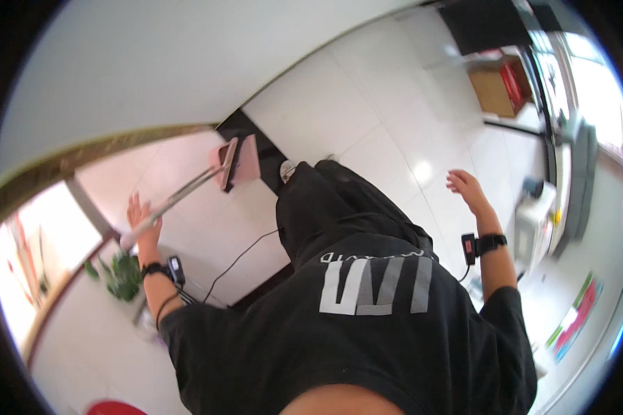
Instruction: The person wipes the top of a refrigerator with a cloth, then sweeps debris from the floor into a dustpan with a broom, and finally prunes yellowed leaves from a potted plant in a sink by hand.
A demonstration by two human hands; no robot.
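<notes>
On the left, my left hand is raised with its fingers stretched and apart. A long pale handle crosses in front of its palm; whether the two touch I cannot tell. The handle leads to a pink dustpan, tilted near the doorway's dark threshold, with what looks like a broom head against it. Out to the right hangs my right hand, loosely bent, fingers a little apart and nothing in it. Both wrists carry black straps with small devices.
A white door or wall panel fills the upper left. Green leaves of a plant show beside my left forearm. A thin black cable runs by my legs. An open cardboard box stands far right, and a white appliance nearer.
</notes>
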